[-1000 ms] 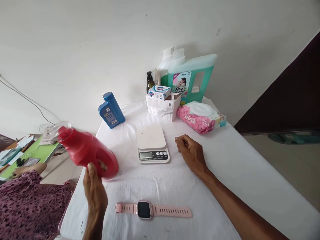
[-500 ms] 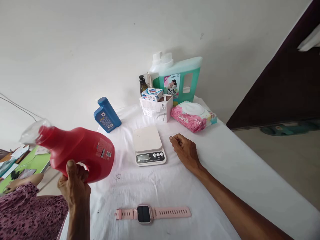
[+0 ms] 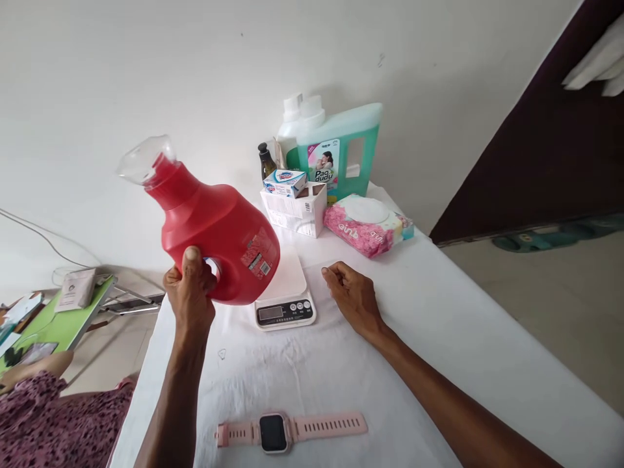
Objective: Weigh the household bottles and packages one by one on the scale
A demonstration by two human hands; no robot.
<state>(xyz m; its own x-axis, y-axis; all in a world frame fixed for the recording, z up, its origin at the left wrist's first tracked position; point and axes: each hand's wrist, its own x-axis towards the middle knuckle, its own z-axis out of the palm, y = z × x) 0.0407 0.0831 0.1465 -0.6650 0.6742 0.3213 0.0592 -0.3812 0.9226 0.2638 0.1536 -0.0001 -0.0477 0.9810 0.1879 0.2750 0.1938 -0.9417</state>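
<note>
**Red jug held over the scale**

Pink and lying flat, a watch (image 3: 280, 431) sits nearest the viewer on the white-clothed counter (image 3: 487, 338), strap stretched left to right. Beyond it, the left hand (image 3: 191, 294) is curled tight through the handle of a red jug (image 3: 214, 231), thumb up against its side. The jug is in the air, tilted with its clear cap (image 3: 140, 160) pointing up and to the left and its label facing the viewer; its base hangs over the near left part of a white scale (image 3: 285, 299). Whether the base touches the platform cannot be told. The right hand (image 3: 351, 296) rests on the cloth just right of the scale, fingers loosely bent inward, gripping nothing.

Farther back, a pink wipes pack (image 3: 366, 224) lies right of a white box (image 3: 295, 211), which carries a small soap carton (image 3: 285, 182). Against the wall stand a green bottle (image 3: 341, 153), a white bottle (image 3: 287, 127) beside it and a small dark bottle (image 3: 266, 161). Off the counter's left edge, a green board (image 3: 58, 325) holds papers, and a purple patterned sleeve (image 3: 53, 422) shows at the lower left corner.
</note>
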